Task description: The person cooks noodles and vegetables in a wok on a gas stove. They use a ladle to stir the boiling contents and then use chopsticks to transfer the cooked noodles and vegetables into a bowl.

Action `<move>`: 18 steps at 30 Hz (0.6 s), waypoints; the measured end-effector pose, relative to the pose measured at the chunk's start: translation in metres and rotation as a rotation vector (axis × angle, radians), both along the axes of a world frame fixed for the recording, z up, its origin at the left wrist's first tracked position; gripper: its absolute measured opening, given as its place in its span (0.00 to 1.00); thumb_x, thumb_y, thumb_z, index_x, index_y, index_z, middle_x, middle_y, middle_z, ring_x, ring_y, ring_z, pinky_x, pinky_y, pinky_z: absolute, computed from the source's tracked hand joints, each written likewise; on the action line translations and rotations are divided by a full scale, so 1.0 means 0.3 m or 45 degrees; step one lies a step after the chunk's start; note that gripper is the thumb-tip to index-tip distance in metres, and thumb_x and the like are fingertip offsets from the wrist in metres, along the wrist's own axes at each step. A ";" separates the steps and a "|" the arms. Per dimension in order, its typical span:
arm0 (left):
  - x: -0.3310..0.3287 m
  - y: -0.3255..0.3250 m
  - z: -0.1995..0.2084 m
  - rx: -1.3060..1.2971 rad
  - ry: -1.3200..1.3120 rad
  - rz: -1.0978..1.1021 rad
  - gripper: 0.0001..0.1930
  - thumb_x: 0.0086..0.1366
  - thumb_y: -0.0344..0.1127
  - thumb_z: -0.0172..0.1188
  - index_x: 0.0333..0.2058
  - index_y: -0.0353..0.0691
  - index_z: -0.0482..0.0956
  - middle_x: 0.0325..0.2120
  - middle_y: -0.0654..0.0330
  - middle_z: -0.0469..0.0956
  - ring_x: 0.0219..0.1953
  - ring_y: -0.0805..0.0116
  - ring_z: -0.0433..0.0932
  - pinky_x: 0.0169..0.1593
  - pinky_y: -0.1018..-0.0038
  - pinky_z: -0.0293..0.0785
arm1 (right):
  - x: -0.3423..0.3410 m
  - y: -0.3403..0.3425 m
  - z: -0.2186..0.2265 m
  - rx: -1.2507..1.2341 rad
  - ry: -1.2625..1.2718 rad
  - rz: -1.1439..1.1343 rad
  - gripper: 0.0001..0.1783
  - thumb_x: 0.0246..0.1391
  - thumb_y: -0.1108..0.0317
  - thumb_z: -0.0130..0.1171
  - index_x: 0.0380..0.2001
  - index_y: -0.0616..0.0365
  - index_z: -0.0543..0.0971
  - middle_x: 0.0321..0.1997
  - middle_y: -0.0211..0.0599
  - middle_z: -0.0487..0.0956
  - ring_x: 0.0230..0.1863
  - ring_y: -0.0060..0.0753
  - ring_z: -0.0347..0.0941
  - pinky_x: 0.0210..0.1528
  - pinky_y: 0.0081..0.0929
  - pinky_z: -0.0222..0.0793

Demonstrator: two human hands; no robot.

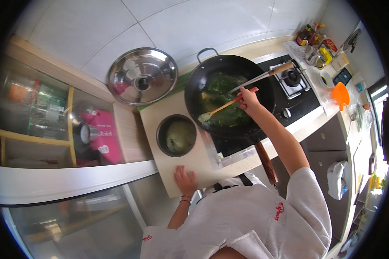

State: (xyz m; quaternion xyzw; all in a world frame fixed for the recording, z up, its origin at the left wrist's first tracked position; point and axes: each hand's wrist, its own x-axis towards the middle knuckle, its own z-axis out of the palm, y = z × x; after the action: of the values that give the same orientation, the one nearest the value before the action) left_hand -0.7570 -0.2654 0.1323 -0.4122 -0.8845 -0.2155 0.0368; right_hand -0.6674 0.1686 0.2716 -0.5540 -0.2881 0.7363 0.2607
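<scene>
My right hand [248, 102] is closed around chopsticks [225, 105], red at the upper end and tan below, held slantwise over the black wok [194, 82]. A pale, sticky lump of batter [205, 117] clings to their lower end, near the wok's left rim. Green leaves in broth [224, 86] fill the wok's bottom. A metal-shafted utensil with a wooden handle [281, 69] leans in the wok, its head hidden in the broth. My left hand [185, 179] lies with fingers spread on the counter, just below a dark bowl [176, 135] of pale batter.
A steel lid [143, 76] leans against the wall at the left. The wok's wooden handle [266, 164] juts over the counter's front edge. Right of the wok is another burner [291, 77], with an orange container [340, 96] beyond. An open shelf [30, 108] stands left.
</scene>
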 end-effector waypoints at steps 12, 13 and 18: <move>0.006 0.007 0.019 0.018 0.017 -0.001 0.28 0.60 0.47 0.58 0.54 0.35 0.68 0.56 0.48 0.67 0.62 0.49 0.62 0.63 0.51 0.54 | 0.072 -0.004 0.169 -0.173 0.502 -0.252 0.12 0.64 0.61 0.46 0.27 0.55 0.67 0.16 0.29 0.61 0.12 0.19 0.49 0.12 0.19 0.43; 0.008 0.003 0.013 0.002 0.018 0.006 0.28 0.60 0.47 0.58 0.54 0.35 0.68 0.56 0.48 0.67 0.62 0.49 0.63 0.63 0.50 0.54 | 0.081 -0.002 0.187 -0.138 0.551 -0.246 0.13 0.64 0.61 0.45 0.27 0.54 0.67 0.16 0.29 0.61 0.12 0.19 0.50 0.12 0.18 0.43; 0.006 0.011 0.021 -0.002 0.048 0.005 0.29 0.60 0.48 0.58 0.55 0.37 0.67 0.56 0.49 0.67 0.62 0.50 0.63 0.61 0.50 0.57 | 0.108 0.029 0.335 -0.001 0.591 -0.265 0.13 0.64 0.60 0.46 0.28 0.54 0.67 0.15 0.30 0.61 0.12 0.20 0.51 0.11 0.19 0.42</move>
State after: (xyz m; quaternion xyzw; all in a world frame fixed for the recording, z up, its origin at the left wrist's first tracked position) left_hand -0.7551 -0.2621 0.1387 -0.4145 -0.8846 -0.2071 0.0535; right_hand -0.6351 0.1772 0.3722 -0.3969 -0.1616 0.8131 0.3940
